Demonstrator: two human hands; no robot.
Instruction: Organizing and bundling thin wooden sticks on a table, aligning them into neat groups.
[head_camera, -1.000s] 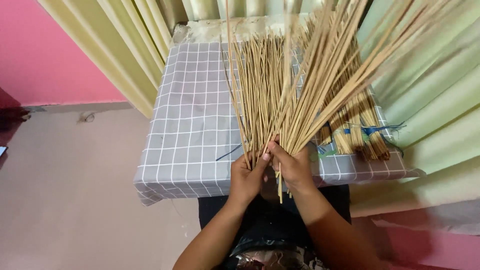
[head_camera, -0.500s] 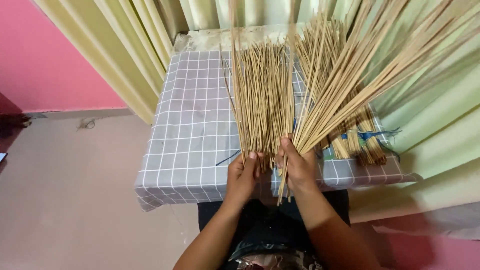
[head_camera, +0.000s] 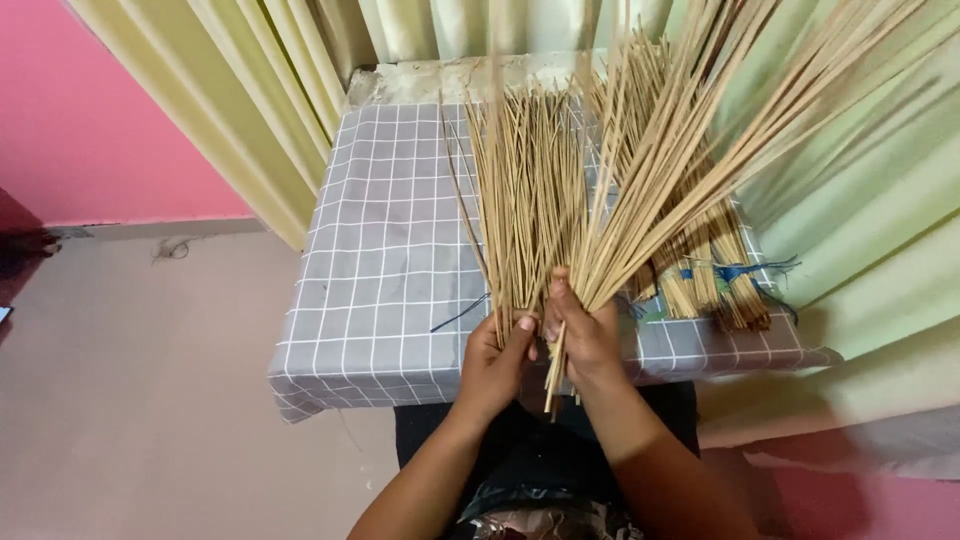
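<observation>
Checked cloth (head_camera: 380, 250) below; right hand (head_camera: 585, 335) grips fanned sticks (head_camera: 680, 150), left hand (head_camera: 495, 360) pinches loose sticks (head_camera: 525, 200).

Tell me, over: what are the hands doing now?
Right hand gripping raised fan of thin tan sticks. Left hand pinching loose tan sticks lying on grey checked tablecloth. Tied bundles alongside.

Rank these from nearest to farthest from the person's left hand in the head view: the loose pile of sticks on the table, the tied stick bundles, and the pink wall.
From the left hand:
1. Loose pile of sticks, lying on the table right at the fingertips.
2. Tied stick bundles with blue string, on the table off to the right.
3. Pink wall, far left beyond the curtain.
</observation>
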